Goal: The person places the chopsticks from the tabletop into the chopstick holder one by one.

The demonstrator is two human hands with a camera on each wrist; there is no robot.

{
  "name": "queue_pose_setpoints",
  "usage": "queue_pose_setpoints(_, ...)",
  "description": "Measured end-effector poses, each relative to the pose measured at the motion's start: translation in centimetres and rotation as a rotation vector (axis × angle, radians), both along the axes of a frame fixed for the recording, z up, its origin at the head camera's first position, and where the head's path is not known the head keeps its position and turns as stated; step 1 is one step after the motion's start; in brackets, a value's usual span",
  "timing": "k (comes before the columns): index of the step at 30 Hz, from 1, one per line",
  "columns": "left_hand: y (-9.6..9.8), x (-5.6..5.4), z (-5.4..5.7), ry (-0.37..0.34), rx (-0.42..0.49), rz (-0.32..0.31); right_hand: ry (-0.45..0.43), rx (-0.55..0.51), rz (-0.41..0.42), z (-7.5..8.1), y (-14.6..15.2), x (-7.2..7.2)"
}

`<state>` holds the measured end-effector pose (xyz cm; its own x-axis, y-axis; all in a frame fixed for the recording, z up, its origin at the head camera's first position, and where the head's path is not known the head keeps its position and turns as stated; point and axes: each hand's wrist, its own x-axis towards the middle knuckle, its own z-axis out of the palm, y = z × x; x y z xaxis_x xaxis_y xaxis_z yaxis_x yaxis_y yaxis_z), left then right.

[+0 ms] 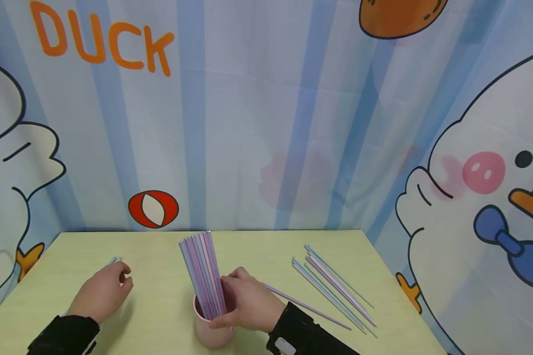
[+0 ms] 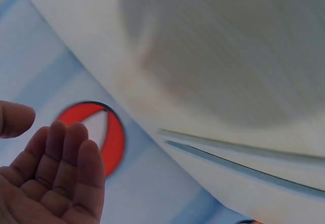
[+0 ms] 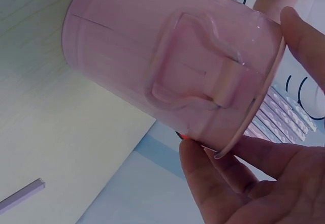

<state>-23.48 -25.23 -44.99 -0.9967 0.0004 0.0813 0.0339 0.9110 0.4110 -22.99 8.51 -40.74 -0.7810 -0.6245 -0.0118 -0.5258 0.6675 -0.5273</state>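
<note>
A pink cup (image 1: 214, 331) with a handle stands upright near the table's front. My right hand (image 1: 253, 303) grips it by the rim, the thumb on one side and fingers on the other, as the right wrist view shows. A bundle of long thin pastel straws (image 1: 203, 276) in lilac, blue and pink leans in the cup against this hand. On the left, my left hand (image 1: 103, 292) hovers over the table, its fingers loosely bent and holding nothing. Beneath and beside it lie two pale blue-green straws (image 2: 244, 169), mostly hidden by the hand in the head view.
To the right, several loose straws (image 1: 335, 291) lie slantwise on the pale yellow table (image 1: 160, 276). A single lilac straw (image 1: 311, 306) lies between them and my right hand. Behind the table hangs a blue-striped curtain (image 1: 248, 123) with duck drawings.
</note>
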Motion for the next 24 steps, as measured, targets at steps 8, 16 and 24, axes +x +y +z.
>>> queue_pose_setpoints(8,-4.7,-1.5,-2.4,-0.060,-0.174,0.047,-0.003,0.058,-0.018,0.5,-0.3,0.1)
queue_pose_setpoints(16,-5.7,-2.1,-3.7,-0.084,-0.249,0.049,-0.015,0.083,-0.032,0.9,-0.4,0.0)
queue_pose_setpoints(24,-5.7,-2.6,-4.3,-0.116,-0.231,0.060,-0.016,0.081,-0.040,0.8,-0.3,0.1)
